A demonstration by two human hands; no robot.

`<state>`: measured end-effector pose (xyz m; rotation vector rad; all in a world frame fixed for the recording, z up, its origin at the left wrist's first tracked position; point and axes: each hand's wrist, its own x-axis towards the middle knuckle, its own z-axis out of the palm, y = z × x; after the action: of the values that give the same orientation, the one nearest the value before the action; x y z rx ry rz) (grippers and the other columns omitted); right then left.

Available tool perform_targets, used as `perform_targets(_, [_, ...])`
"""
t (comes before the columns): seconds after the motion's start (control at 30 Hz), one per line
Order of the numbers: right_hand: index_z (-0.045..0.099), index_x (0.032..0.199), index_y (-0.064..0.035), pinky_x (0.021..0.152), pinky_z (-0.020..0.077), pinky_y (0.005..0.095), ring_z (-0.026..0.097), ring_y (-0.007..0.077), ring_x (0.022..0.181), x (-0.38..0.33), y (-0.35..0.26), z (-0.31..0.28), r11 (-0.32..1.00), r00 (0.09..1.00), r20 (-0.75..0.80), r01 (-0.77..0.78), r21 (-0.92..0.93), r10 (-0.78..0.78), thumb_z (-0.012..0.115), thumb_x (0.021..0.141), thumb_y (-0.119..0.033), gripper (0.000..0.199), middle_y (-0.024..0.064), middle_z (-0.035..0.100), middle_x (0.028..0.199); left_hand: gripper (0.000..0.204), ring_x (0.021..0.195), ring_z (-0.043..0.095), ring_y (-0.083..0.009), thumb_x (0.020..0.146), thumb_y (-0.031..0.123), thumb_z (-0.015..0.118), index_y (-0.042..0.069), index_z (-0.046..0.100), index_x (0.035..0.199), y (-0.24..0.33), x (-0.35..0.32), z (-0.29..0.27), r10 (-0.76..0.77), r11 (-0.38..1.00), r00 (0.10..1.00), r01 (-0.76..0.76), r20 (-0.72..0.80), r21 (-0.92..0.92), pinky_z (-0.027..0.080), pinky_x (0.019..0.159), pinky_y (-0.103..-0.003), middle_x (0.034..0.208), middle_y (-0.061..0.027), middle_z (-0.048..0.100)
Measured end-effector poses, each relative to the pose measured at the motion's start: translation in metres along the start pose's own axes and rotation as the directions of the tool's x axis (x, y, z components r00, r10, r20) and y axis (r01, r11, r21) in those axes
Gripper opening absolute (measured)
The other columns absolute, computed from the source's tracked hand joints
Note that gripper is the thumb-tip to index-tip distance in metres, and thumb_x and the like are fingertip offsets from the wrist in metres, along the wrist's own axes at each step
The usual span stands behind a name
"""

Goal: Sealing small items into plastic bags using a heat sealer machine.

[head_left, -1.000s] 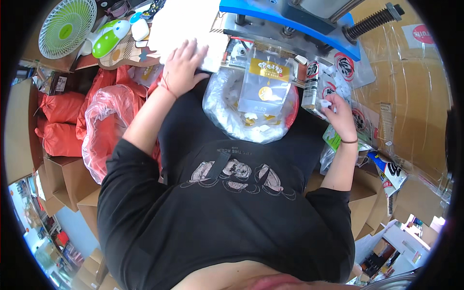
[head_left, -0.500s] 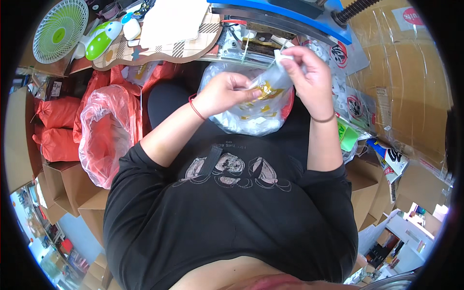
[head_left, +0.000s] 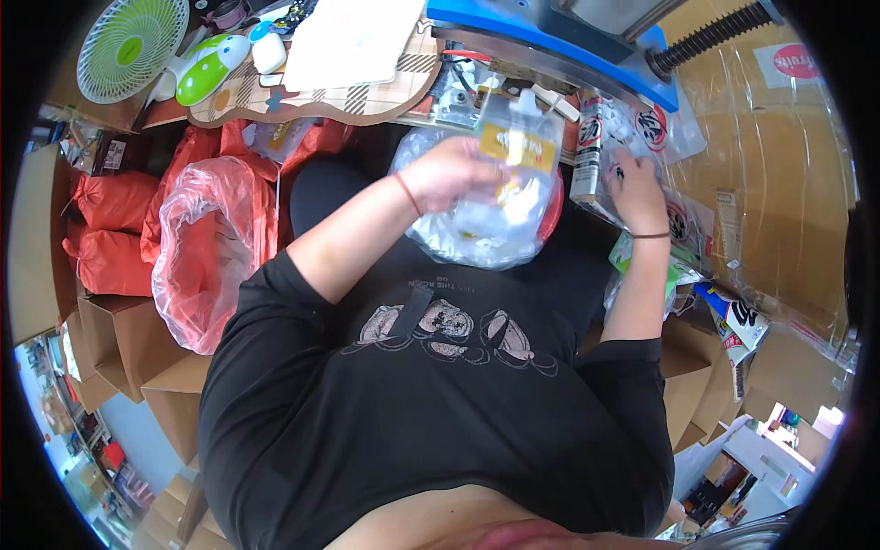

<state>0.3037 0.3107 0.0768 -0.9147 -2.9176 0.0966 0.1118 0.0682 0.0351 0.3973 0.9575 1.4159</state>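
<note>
My left hand grips a clear spout pouch with a yellow printed panel, its white spout pointing up and away from me. Below the pouch, between my legs, sits a clear plastic bag with more such pouches showing in it. On the right, my right hand reaches over a clear bag of small white caps, fingers slightly bent and apart. No cap shows plainly in that hand. Beside its fingertips stands a white and dark cylindrical can.
A blue-edged press with a threaded rod overhangs the table's far right. A green-and-white fan and white paper lie at the far left. An open red bag stands left; a large carton walls the right.
My right hand has let go of the pouch's spout end and moved right and down to the bag of caps. The left hand keeps the pouch, now turned more upright.
</note>
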Motion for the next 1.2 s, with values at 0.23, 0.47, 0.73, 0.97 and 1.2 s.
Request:
perform_targets(0.23, [0.062, 0.113, -0.0050, 0.083, 0.0485, 0.0409, 0.058, 0.0386, 0.098, 0.002, 0.024, 0.037, 0.969, 0.984, -0.112, 0.156, 0.190, -0.137, 0.063, 0.087, -0.010, 0.026, 0.0188, 0.060, 0.100, 0.043, 0.091, 0.068, -0.0170, 0.089, 0.013, 0.069, -0.001, 0.054, 0.126, 0.024, 0.012, -0.018, 0.206, 0.941, 0.935, -0.109, -0.289, 0.320, 0.056, 0.076, -0.029, 0.110, -0.0127, 0.067])
perform_targets(0.47, [0.062, 0.115, -0.0045, 0.082, 0.0481, 0.0366, 0.060, 0.0344, 0.096, -0.019, 0.022, 0.001, 0.925, 0.984, -0.108, 0.172, 0.338, -0.143, 0.063, 0.089, -0.013, 0.028, 0.0179, 0.062, 0.105, 0.058, 0.098, 0.065, -0.0366, 0.086, 0.030, 0.070, 0.001, 0.049, 0.132, 0.054, -0.054, -0.097, 0.842, -0.092, 0.540, 0.095, 0.026, 0.991, 0.052, 0.086, -0.041, 0.108, -0.0231, 0.065])
perform_targets(0.73, [0.064, 0.108, -0.0013, 0.078, 0.0478, 0.0327, 0.060, 0.0239, 0.084, -0.027, -0.058, -0.010, 0.723, 0.951, -0.210, 0.308, 0.618, -0.225, 0.061, 0.096, -0.022, 0.024, 0.0108, 0.063, 0.093, 0.031, 0.081, 0.066, -0.0200, 0.089, 0.027, 0.069, 0.004, 0.066, 0.111, 0.014, -0.054, -0.087, 0.729, 0.192, 0.677, -0.066, -0.097, 0.979, 0.051, 0.075, -0.034, 0.086, -0.0103, 0.069])
perform_targets(0.97, [0.065, 0.097, 0.0002, 0.073, 0.0466, 0.0282, 0.057, 0.0140, 0.074, 0.001, -0.107, -0.029, 0.576, 0.915, -0.260, 0.397, 0.715, -0.307, 0.058, 0.098, -0.022, 0.024, 0.0056, 0.062, 0.082, 0.018, 0.065, 0.053, 0.0002, 0.092, 0.021, 0.070, 0.004, 0.072, 0.097, -0.003, -0.042, -0.011, 0.433, 0.597, 0.886, -0.145, -0.165, 0.789, 0.046, 0.060, -0.022, 0.072, 0.0033, 0.065])
perform_targets(1.2, [0.063, 0.095, 0.0000, 0.072, 0.0456, 0.0292, 0.056, 0.0144, 0.075, 0.003, -0.085, -0.034, 0.621, 0.926, -0.140, 0.342, 0.706, -0.350, 0.057, 0.099, -0.023, 0.024, 0.0062, 0.062, 0.083, 0.019, 0.077, 0.064, -0.0055, 0.091, 0.016, 0.070, 0.002, 0.070, 0.103, -0.027, -0.032, 0.017, 0.114, 0.987, 0.992, -0.119, 0.054, 0.103, 0.052, 0.068, -0.023, 0.088, -0.0021, 0.071])
